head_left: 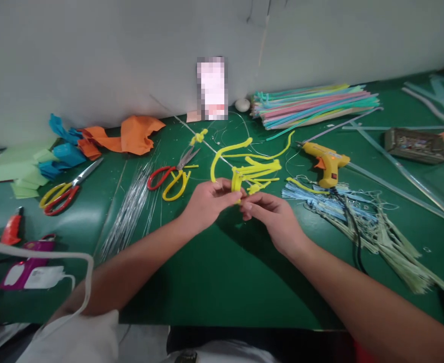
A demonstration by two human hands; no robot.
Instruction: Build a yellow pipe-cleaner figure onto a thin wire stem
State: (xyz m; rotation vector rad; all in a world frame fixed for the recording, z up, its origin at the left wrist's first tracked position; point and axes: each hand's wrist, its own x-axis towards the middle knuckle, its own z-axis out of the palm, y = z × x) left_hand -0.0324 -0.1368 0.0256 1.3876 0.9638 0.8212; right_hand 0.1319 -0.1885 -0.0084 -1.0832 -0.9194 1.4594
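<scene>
Both hands meet over the middle of the green table (222, 282). My left hand (211, 202) is closed in a pinch on a folded bundle of yellow pipe cleaners (236, 180), its thumb across the bundle's lower part. One long yellow strand (222, 151) curves up and away from the left fingers. My right hand (269, 214) is closed too, its fingertips together at the bundle's lower end; what exactly they pinch is hidden. Just beyond the hands lie short yellow pipe cleaner pieces (265, 166). Scissors with red and yellow handles (174, 176) rest left of them, blades apart.
A yellow glue gun (326, 161) lies at right, its black cord trailing forward past tassels (388, 242). Coloured pipe cleaners (313, 106) are stacked behind. Thin wires (129, 212), other scissors (68, 189) and crumpled orange paper (136, 135) lie left. A phone (212, 88) leans on the wall.
</scene>
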